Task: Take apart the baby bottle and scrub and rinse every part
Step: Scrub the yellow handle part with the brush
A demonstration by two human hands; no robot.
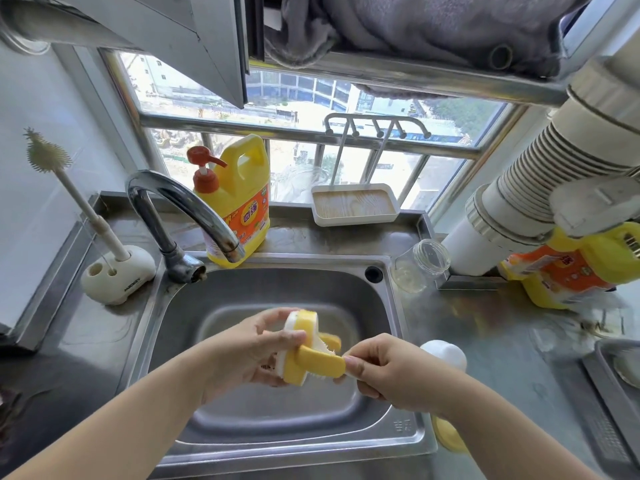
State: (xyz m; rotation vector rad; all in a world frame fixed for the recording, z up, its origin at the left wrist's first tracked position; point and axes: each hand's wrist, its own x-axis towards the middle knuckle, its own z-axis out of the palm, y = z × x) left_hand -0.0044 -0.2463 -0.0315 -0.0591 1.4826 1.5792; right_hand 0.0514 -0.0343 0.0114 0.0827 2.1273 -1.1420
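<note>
Kitchen corner under a barred window [311,109], daylight outside, grey cloth [415,26] draped over the rail above. Steel counter [502,323] wrapping a steel sink [277,289], chrome tap [183,216] arching over the basin's far left corner, beyond the grip. Wide white ribbed pipe [540,174] slanting down at far right of the grip. Yellow pump detergent jug [239,202] standing behind the tap, straight beyond the grip; second yellow jug [568,271] on the counter far to the right. White tray with a wood-grain floor [355,204] on the ledge beyond and right of the grip, a hook rack rising from it. Long-handled bottle brush [52,157] upright in a white stand [117,275], beyond and left of the grip. Clear glass bottle body [420,263] lying on its side on the counter, beyond and right of the grip. White dome-shaped cap [445,353] just right of the right hand, on the sink rim; something yellow [448,436] below that wrist, unclear what.

Held over the basin: yellow-and-white handled collar ring [301,344] of the baby bottle. Left hand [249,351] curled round the ring, thumb across its top. Right hand [388,372] pinching the tip of the near yellow handle between thumb and fingertips; whatever else sits in that palm not discernible
</note>
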